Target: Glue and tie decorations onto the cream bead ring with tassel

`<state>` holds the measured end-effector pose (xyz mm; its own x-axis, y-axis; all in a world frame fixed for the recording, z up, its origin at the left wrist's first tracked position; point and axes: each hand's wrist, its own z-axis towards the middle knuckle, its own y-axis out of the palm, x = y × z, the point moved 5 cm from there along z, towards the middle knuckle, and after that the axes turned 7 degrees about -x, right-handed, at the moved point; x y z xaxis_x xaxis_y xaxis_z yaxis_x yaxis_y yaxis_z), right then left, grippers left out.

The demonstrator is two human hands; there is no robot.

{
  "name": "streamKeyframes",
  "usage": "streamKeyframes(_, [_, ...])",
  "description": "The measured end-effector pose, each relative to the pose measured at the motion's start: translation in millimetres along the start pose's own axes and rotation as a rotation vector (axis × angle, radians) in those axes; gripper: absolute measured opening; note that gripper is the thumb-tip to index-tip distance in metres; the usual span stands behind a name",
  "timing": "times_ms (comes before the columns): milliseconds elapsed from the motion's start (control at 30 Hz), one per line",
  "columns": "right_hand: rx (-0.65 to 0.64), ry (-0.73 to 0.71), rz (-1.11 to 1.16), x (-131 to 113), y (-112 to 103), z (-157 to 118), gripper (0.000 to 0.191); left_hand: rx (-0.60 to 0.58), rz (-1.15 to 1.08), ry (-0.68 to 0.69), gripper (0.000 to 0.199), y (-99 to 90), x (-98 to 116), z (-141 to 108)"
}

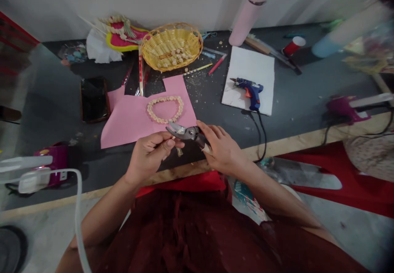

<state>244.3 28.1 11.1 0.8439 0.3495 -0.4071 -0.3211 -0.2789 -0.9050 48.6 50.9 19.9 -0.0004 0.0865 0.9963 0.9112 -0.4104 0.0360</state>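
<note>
My right hand (220, 144) is wrapped round the handles of the pruning shears (191, 132), whose blades point left. Close to the blades, my left hand (154, 152) pinches a thin, pale stem (174, 138); a small frayed tuft (179, 152) hangs below its fingers. Just beyond the blade tips, a ring of cream beads or buds (150, 112) lies on the pink sheet (129, 121). The inner faces of both hands are partly hidden.
A yellow wicker basket (172, 43) holds small pale pieces. A blue glue gun (253, 92) rests on a white board (264, 70), its cord crossing the front edge. A phone (94, 99) lies left; a pink bottle (248, 14) stands behind.
</note>
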Motion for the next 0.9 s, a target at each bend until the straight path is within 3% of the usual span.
streamKeyframes(133, [-0.021,-0.033,0.022,-2.4,-1.8,-2.0,0.076,-0.103,-0.303,-0.098,0.015,2.7,-4.8,0.9])
streamKeyframes(367, [0.018,-0.048,0.020,-2.0,1.6,1.4,0.068,-0.096,-0.329,-0.164,0.020,3.3,-8.1,0.5])
streamKeyframes(500, [0.004,-0.036,-0.042,0.7,4.2,4.5,0.063,-0.013,-0.063,-0.145,0.022,2.0,-11.6,-0.7])
streamKeyframes(600, [0.000,0.011,-0.066,2.4,2.9,5.5,0.064,0.066,0.304,-0.031,0.018,0.7,-1.7,-0.4])
streamKeyframes(667, [-0.009,0.039,-0.068,2.8,1.0,5.0,0.065,0.072,0.409,0.034,0.018,1.1,4.9,0.0])
streamKeyframes(900, [-0.055,0.008,-0.004,-0.5,-2.0,0.2,0.070,-0.153,-0.050,-0.093,0.024,1.0,-1.7,1.5])
